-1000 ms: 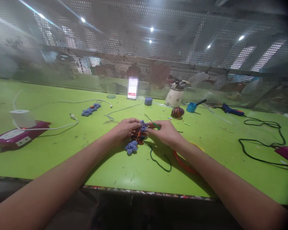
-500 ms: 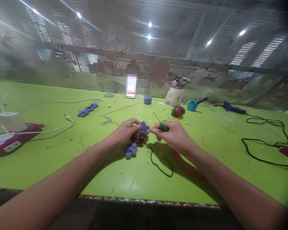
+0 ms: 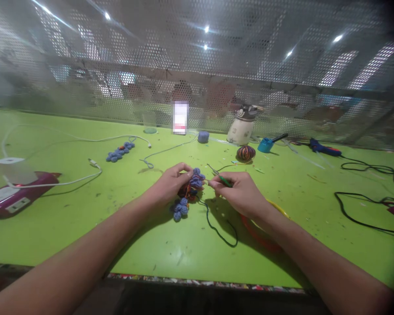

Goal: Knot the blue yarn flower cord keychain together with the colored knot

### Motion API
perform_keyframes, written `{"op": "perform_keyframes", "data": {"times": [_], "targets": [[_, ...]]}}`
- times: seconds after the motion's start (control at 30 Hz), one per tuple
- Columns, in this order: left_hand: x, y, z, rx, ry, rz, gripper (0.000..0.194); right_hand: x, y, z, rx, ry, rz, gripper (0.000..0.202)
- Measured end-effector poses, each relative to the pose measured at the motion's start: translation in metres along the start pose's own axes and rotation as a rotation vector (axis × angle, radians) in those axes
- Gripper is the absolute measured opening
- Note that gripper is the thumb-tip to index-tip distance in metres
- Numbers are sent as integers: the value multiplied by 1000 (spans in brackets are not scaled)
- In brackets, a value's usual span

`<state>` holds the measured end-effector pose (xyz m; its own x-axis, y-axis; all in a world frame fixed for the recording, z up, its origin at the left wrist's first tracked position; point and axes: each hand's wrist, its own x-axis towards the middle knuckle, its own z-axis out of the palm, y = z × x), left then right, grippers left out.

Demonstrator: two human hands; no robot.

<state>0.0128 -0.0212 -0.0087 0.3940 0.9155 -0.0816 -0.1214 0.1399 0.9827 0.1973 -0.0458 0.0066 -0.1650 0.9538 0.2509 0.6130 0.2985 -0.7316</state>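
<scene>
Pinched in my left hand [image 3: 177, 180] is a piece of crochet work [image 3: 197, 178] with purple-blue puffy petals and some orange and dark yarn. A lower cluster of its petals [image 3: 180, 209] hangs toward the table. My right hand [image 3: 234, 189] is closed around a crochet hook [image 3: 223, 179] with a green handle, its metal tip pointing up and left. Thumb and forefinger of that hand meet near a strand at the work's right edge. A dark green yarn tail [image 3: 210, 221] trails from the work onto the table.
Behind my hands are a multicoloured yarn ball [image 3: 246, 153], a purple yarn ball [image 3: 203, 137], a jug [image 3: 241, 127] and a blue holder [image 3: 265, 145]. Another crocheted strip [image 3: 120, 152] and a power strip [image 3: 22, 192] lie left. An orange-yellow ring [image 3: 261, 238] is under my right forearm; a glue gun [image 3: 325, 148] sits right.
My right hand and the hook have shifted slightly down, and the hook lies at a flatter angle. The left hand keeps its hold. The view has moved a little.
</scene>
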Motion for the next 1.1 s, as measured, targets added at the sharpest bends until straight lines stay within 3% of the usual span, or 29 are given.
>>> {"op": "perform_keyframes", "data": {"times": [0.23, 0.4, 0.63, 0.8, 1.1], "targets": [[3, -2, -5, -23, 29, -14, 15, 4, 5, -2, 42, -51, 105, 19], [3, -4, -6, 21, 55, 4, 18, 3, -3, -6, 43, 56, 116, 25], [1, 0, -1, 10, 93, -16, 14, 2, 1, 15, 92, -47, 139, 25], [0, 4, -3, 15, 53, 3, 12, 4, 2, 16, 414, -50, 285, 21], [-4, 4, -2, -29, -33, -54, 20, 3, 7, 14, 535, -62, 326, 22]]}}
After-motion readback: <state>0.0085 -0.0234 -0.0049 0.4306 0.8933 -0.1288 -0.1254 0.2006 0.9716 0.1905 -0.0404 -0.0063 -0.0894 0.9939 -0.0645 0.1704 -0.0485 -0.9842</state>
